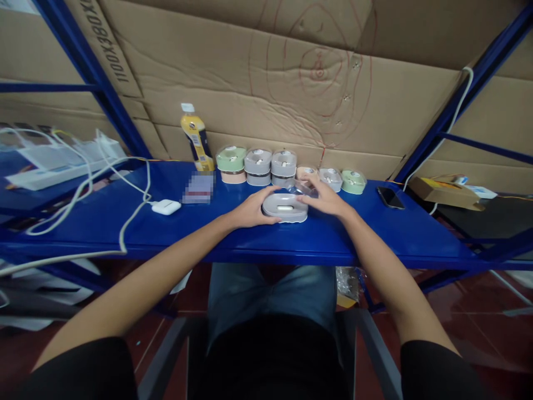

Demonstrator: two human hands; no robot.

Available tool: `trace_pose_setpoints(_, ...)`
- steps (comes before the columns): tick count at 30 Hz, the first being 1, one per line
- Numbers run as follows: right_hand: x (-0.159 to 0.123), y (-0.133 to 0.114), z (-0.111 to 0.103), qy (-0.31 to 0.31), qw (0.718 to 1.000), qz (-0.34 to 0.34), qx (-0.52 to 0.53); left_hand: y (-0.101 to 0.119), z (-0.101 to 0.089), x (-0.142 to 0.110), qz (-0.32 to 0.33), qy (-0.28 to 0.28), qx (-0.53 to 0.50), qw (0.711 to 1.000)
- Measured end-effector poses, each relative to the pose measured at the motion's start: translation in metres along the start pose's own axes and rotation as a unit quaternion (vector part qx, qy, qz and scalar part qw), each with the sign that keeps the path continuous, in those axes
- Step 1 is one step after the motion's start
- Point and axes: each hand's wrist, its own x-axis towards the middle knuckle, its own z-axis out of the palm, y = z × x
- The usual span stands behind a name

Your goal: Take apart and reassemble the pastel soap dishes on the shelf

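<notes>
A small grey oval box (285,211) with a pale slot-like piece in the middle of its top rests on the blue table in front of me. My left hand (255,210) curves around its left end, thumb at the near side and fingers at the far side. Between the thumb and fingers of my right hand (325,197) is a clear plastic lid (296,188), tilted over the far right edge of the box. Part of the lid is hidden by that hand. Just behind stand grey boxes (283,166) of the same shape, stacked, with clear lids.
A green box on a pink one (231,161), a single grey box (332,180) and a green box (353,182) line the back. A yellow bottle (196,139), white earphone case (166,206) and cables lie left. A phone (390,197) and cardboard box (443,191) lie right.
</notes>
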Motion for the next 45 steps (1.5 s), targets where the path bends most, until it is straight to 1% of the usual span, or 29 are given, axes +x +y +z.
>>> trace_pose_setpoints(2,-0.002,0.012,-0.015,0.002,0.999,0.048,-0.011,0.002,-0.001,-0.001,0.011,-0.025,0.021,0.999)
trace_pose_setpoints(4,-0.004,0.021,-0.026,-0.009,0.996,0.087,-0.029,0.003,-0.001,-0.001,0.013,-0.035,0.033,0.999)
trace_pose_setpoints(7,-0.007,0.028,-0.034,-0.034,0.99,0.127,-0.055,0.001,-0.003,-0.001,0.006,-0.018,0.038,0.999)
trace_pose_setpoints(9,-0.007,0.03,-0.037,-0.047,0.985,0.145,-0.076,-0.006,-0.008,0.0,-0.01,0.002,0.04,0.999)
trace_pose_setpoints(12,-0.006,0.035,-0.038,-0.063,0.979,0.16,-0.104,-0.024,-0.02,-0.001,-0.04,0.041,0.051,0.997)
trace_pose_setpoints(15,-0.006,0.041,-0.038,-0.072,0.978,0.151,-0.122,-0.041,-0.031,-0.001,-0.084,0.064,0.079,0.991)
trace_pose_setpoints(18,-0.006,0.048,-0.036,-0.077,0.976,0.14,-0.149,-0.052,-0.034,-0.001,-0.146,0.068,0.098,0.982)
trace_pose_setpoints(21,-0.006,0.051,-0.033,-0.073,0.974,0.145,-0.16,-0.055,-0.033,-0.001,-0.169,0.059,0.104,0.978)
trace_pose_setpoints(24,-0.006,0.052,-0.032,-0.075,0.972,0.146,-0.166,-0.055,-0.033,-0.001,-0.158,0.059,0.1,0.981)
trace_pose_setpoints(26,-0.006,0.051,-0.034,-0.08,0.973,0.144,-0.163,-0.051,-0.033,-0.001,-0.141,0.08,0.088,0.983)
trace_pose_setpoints(29,-0.007,0.049,-0.039,-0.074,0.973,0.148,-0.162,-0.038,-0.031,-0.001,-0.081,0.105,0.065,0.989)
trace_pose_setpoints(31,-0.009,0.044,-0.044,-0.036,0.975,0.151,-0.16,-0.026,-0.025,0.0,-0.03,0.091,0.047,0.994)
trace_pose_setpoints(32,-0.01,0.041,-0.045,-0.005,0.978,0.142,-0.152,-0.019,-0.022,0.0,-0.008,0.078,0.038,0.996)
trace_pose_setpoints(34,-0.011,0.032,-0.047,0.056,0.988,0.09,-0.113,-0.008,-0.014,0.0,0.023,0.048,0.024,0.998)
trace_pose_setpoints(35,-0.011,0.027,-0.046,0.071,0.993,0.053,-0.084,-0.004,-0.01,0.0,0.027,0.036,0.021,0.999)
trace_pose_setpoints(36,-0.01,0.022,-0.044,0.07,0.996,0.016,-0.052,-0.002,-0.006,0.0,0.023,0.028,0.018,0.999)
trace_pose_setpoints(38,-0.006,0.011,-0.035,0.029,0.999,-0.042,0.0,0.001,-0.001,0.001,-0.001,0.023,0.013,1.0)
trace_pose_setpoints(41,0.005,-0.005,-0.015,-0.046,0.995,-0.089,0.013,0.001,0.005,0.002,-0.036,0.029,-0.007,0.999)
trace_pose_setpoints(43,0.012,-0.014,-0.001,-0.068,0.992,-0.11,-0.001,0.0,0.007,0.004,-0.045,0.034,-0.024,0.998)
trace_pose_setpoints(45,0.017,-0.02,0.009,-0.077,0.989,-0.126,-0.013,0.0,0.008,0.006,-0.047,0.037,-0.034,0.998)
